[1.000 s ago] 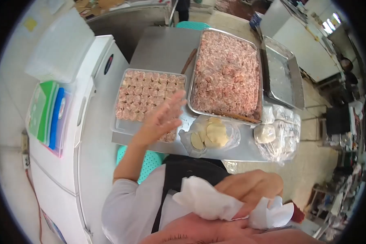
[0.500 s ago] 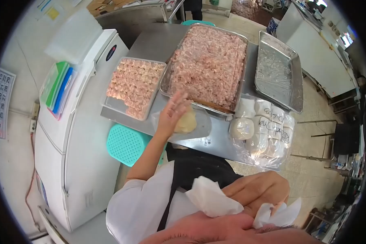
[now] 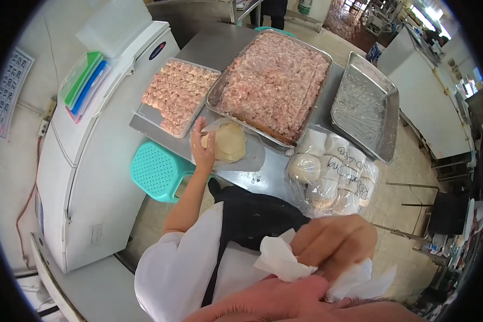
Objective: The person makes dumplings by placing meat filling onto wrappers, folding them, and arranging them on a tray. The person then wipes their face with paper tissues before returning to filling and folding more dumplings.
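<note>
My left hand [image 3: 203,147] is at the left edge of a stack of round, pale yellow wrappers [image 3: 229,143], which lies on clear plastic. Its fingers and thumb are apart, with nothing visible held between them. Close to my face, my right hand [image 3: 335,244] is closed around crumpled white tissue [image 3: 282,258]. Just behind the wrappers, a large metal tray heaped with minced meat [image 3: 276,83] has a wooden stick along its near edge. Rows of filled meat pieces [image 3: 180,91] sit in a clear plastic tray to the left.
Bagged white packs [image 3: 335,172] lie on the table's right, below a metal tray [image 3: 365,104] with residue. A turquoise stool [image 3: 158,169] stands under the table's left side. A white freezer [image 3: 107,145] is at left. Someone's dark-clothed legs [image 3: 271,12] show at the top.
My left hand has moved from over the filled pieces to the wrapper stack's left edge. The view has shifted. My right hand still holds the tissue near my face.
</note>
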A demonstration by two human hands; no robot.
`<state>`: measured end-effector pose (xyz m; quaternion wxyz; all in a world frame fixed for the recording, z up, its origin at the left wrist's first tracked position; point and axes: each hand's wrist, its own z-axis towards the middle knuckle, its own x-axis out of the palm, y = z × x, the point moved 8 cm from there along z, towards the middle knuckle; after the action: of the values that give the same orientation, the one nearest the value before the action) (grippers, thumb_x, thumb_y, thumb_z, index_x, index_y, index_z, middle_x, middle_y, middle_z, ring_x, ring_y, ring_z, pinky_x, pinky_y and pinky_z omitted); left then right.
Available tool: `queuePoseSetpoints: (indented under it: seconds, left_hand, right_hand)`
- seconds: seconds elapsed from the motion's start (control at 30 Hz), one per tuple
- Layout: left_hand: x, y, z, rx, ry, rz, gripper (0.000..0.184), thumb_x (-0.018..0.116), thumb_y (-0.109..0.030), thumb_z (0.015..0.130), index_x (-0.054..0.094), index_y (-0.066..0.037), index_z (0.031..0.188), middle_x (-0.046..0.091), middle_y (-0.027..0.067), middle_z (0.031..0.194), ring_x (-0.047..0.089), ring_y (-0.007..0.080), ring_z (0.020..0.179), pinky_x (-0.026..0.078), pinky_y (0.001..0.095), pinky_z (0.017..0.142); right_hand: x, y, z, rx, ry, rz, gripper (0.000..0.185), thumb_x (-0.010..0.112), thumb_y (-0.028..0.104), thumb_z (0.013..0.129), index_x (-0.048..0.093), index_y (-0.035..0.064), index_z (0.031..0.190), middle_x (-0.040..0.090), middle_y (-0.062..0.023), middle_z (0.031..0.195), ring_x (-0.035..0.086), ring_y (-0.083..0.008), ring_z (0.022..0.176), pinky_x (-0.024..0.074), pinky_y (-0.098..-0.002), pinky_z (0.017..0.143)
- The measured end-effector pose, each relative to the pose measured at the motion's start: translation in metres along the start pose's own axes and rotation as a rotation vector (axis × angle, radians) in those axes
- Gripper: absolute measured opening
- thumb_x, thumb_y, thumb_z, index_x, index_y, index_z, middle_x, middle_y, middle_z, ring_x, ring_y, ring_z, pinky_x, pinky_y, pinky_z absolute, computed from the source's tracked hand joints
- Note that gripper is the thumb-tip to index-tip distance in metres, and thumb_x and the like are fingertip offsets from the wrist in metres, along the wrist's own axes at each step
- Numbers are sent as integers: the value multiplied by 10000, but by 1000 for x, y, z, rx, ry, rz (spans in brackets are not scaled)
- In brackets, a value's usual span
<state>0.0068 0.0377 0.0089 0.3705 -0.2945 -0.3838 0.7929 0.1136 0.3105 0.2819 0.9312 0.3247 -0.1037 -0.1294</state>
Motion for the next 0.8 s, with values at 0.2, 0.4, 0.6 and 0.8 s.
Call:
queuePoseSetpoints:
  seconds: [0.2, 0.4, 0.6, 0.8]
  left_hand:
    - [19, 1, -5, 286, 212, 483, 413, 674, -142, 815, 596, -29, 1205, 567, 151, 1223, 544, 298, 1096, 457, 405, 885]
    - [55, -23, -10, 245, 530, 671, 466, 773, -329, 699, 677, -47, 1058, 555, 133, 1023, 530, 324, 960, 448, 406, 866]
    - [58, -5, -12, 97, 615, 652, 443, 776, -333, 687, 696, -56, 1024, 558, 122, 1019, 532, 316, 967, 447, 401, 874]
    - [56, 2, -5, 92, 727, 639, 383, 744, -353, 734, 710, -85, 1005, 583, 119, 999, 563, 303, 985, 472, 394, 849]
  right_hand:
    - [22, -16, 25, 292, 124, 228, 560, 640, 367, 875, 550, -74, 1208, 561, -246, 1163, 576, -370, 1043, 439, -449, 904]
    - [21, -5, 19, 284, 23, 204, 431, 559, 278, 947, 589, -96, 1158, 572, -260, 1116, 576, -369, 931, 436, -445, 840]
    - [27, 5, -2, 123, 3, -34, 345, 550, 208, 951, 609, -84, 1125, 580, -235, 1093, 571, -327, 873, 443, -419, 784]
    - [31, 7, -8, 93, 6, -105, 359, 551, 289, 939, 673, -48, 966, 615, -205, 1010, 575, -318, 832, 443, -391, 743]
